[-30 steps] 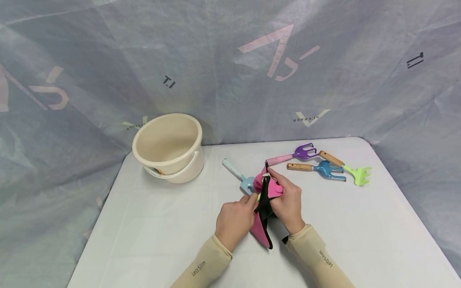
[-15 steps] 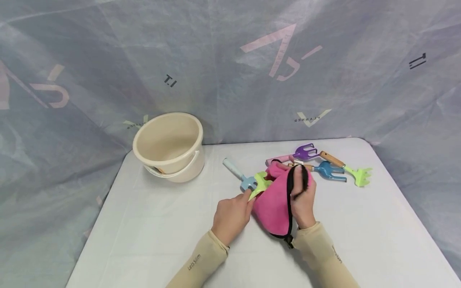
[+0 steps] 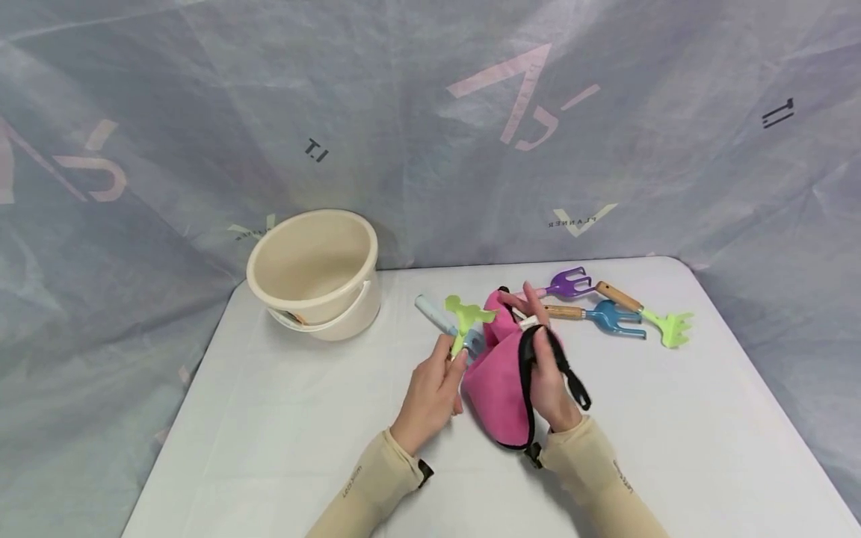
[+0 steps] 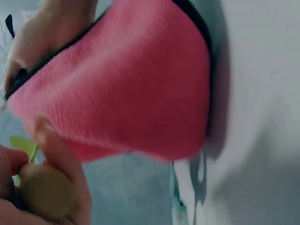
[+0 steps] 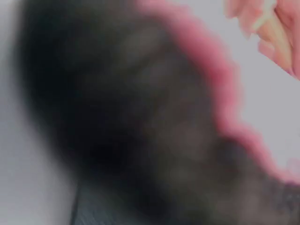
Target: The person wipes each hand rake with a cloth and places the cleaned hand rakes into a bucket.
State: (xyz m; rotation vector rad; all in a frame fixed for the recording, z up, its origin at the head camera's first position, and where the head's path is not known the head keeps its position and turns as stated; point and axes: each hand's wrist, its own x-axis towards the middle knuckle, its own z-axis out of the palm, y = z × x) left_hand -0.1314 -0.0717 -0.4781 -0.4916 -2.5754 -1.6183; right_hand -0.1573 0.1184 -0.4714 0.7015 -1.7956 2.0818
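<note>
In the head view my left hand (image 3: 430, 388) grips a small green hand rake (image 3: 467, 315), its toothed head pointing up and away. The round wooden end of its handle (image 4: 49, 192) shows in the left wrist view. My right hand (image 3: 553, 381) holds a pink cloth (image 3: 501, 392) with black edging and a black loop, its thumb over the edge. The cloth hangs in folds to the right of the rake, and its dark underside (image 5: 140, 117) fills most of the right wrist view, blurred. Behind the rake lies a light-blue hand fork (image 3: 433, 312), partly hidden.
A cream bucket (image 3: 366, 314) with a white handle stands at the back left of the white table (image 3: 282, 441). At the back right lie a purple fork (image 3: 568, 284), a blue fork with a wooden handle (image 3: 612, 319) and another green rake (image 3: 673, 327). Printed grey fabric hangs behind.
The green rake has come out from the pink cloth, and my left hand has turned it upright. The cloth has swung open and shifted right with my right hand, then slightly back left.
</note>
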